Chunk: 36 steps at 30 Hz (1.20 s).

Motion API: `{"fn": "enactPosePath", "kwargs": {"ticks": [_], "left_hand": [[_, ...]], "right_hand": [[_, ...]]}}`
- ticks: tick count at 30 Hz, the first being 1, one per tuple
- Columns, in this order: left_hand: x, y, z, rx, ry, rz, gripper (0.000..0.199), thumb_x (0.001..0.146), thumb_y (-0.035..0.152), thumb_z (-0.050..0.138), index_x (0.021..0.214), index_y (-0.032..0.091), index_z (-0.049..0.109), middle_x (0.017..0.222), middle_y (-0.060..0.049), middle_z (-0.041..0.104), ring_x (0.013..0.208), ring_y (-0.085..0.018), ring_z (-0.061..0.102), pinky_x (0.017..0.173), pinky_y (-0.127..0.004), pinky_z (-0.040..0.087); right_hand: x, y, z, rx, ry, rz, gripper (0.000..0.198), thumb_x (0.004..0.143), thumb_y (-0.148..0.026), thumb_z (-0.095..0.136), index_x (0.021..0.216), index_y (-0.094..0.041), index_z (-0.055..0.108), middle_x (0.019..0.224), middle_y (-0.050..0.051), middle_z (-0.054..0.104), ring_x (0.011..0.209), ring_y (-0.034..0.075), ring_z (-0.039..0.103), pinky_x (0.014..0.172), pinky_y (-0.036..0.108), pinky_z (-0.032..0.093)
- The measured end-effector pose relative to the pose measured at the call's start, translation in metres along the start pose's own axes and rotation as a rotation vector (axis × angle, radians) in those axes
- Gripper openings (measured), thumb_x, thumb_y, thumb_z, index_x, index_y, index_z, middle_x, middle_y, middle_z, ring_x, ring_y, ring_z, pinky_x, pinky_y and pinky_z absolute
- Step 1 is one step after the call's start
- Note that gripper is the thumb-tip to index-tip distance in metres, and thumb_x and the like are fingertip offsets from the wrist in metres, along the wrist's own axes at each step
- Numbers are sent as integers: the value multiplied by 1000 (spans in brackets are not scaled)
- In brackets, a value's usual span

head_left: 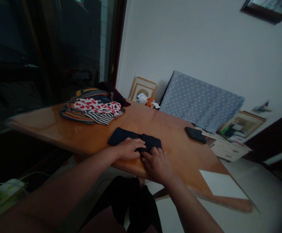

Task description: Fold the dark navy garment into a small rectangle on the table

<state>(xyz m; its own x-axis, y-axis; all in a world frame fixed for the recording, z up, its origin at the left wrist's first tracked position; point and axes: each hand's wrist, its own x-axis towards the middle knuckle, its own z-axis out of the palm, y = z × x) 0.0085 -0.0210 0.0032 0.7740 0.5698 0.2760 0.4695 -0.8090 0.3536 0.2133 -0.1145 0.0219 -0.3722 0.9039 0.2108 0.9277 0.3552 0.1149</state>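
A dark navy garment (pixel 126 134), folded into a long flat bundle, lies at the near edge of the wooden table (pixel 175 155). My left hand (pixel 130 149) rests on its front middle, fingers stretched out over the fabric. Beside it, my right hand (pixel 158 163) presses on the bundle's right front part, with the fingers apart and the tips on the cloth. The two hands nearly meet. The cloth's front edge is partly hidden beneath them, and what lies under the palms cannot be seen.
A heap of patterned clothes (pixel 97 105) lies at the table's far left. Toward the right are a small dark folded cloth (pixel 195 134) and a white sheet (pixel 222 184) near the corner. A panel under grey dotted fabric (pixel 201 100) leans on the wall behind.
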Motion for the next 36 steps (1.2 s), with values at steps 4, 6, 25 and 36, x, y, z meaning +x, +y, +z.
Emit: {"fn": "enactPosePath", "kwargs": {"ticks": [4,6,25,36], "left_hand": [[0,7,6,30,40,-58,43,90,35,59,131,27,67,147,-8,59,133,-28,55,105,-45,43],[0,10,10,52,74,-89,40,91,35,58,129,27,68,147,-8,59,133,-28,56,104,-45,44],[-6,9,20,74,169,-67,44,85,22,60,128,25,61,144,-7,60,128,-27,59,107,-42,43],[-7,8,21,61,200,-94,26,98,35,53,122,25,60,138,-7,63,126,-25,60,106,-40,45]], "right_hand": [[-2,0,0,-13,22,-4,37,105,-45,40,121,-35,71,101,9,60,96,25,51,82,38,32],[-5,2,0,-9,49,6,35,105,-44,42,122,-35,71,100,9,60,97,25,51,82,38,31],[-59,46,23,96,296,290,21,97,-32,57,106,-22,72,100,8,65,97,24,55,85,35,34],[-29,40,17,16,179,201,27,101,-37,52,118,-25,70,109,8,70,104,25,56,89,38,32]]}}
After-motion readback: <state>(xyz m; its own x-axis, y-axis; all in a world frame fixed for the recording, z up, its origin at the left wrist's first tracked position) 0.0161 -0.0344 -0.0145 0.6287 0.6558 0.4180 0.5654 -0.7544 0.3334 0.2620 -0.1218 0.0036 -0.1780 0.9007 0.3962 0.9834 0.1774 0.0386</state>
